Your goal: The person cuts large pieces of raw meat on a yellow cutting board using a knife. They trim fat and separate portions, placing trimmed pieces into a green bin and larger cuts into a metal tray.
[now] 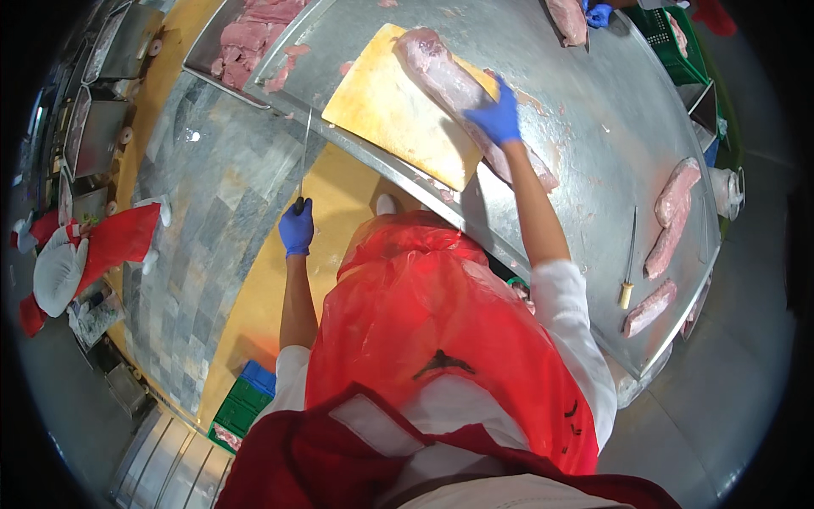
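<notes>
Right hand [498,116], seemingly clamped on pork loin [449,81], should steady it; left hand [296,230] grips black-handled knife [305,157] at its eight o'clock.

Well left of the left hand [297,231] I see a co-worker [119,242] in a red apron, with steel tubs [97,131] farther ahead. Below that hand I have green crates [239,405] and a blue crate [258,377]; far right of the right hand [498,114], a green basket [658,36].

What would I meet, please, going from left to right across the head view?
Co-worker in red, blue crate, left hand, yellow cutting board, right hand, wooden-handled tool, white container.
</notes>
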### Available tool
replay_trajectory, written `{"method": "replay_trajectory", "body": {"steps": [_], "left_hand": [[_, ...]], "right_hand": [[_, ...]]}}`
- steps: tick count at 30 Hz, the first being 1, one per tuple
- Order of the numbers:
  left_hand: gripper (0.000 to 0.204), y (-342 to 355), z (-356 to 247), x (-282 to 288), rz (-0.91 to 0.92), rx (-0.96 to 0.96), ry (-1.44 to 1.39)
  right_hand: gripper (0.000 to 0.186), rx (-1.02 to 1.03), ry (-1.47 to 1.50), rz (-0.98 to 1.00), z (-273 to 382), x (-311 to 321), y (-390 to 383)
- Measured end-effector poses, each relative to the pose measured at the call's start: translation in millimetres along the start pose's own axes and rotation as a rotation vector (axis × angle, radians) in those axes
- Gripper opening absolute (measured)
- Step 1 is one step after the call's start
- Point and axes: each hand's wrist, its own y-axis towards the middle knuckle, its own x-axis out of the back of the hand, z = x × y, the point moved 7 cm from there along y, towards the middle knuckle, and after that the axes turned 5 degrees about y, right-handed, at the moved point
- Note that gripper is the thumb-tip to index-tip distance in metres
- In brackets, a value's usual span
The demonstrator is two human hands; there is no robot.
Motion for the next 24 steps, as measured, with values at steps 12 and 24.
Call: {"method": "replay_trajectory", "body": {"steps": [12, 24], "left_hand": [[0.027, -17.1, 8.8, 31.6, 0.012, 0.135, -0.35], [0.032, 172.3, -82.6, 47.8, 0.592, -0.194, -0.339]], "right_hand": [[0.073, 0.055, -0.281, 0.22, 113.6, -101.3, 79.8], [0.091, -0.023, -0.573, -0.115, 116.4, -178.4, -29.2]]}}
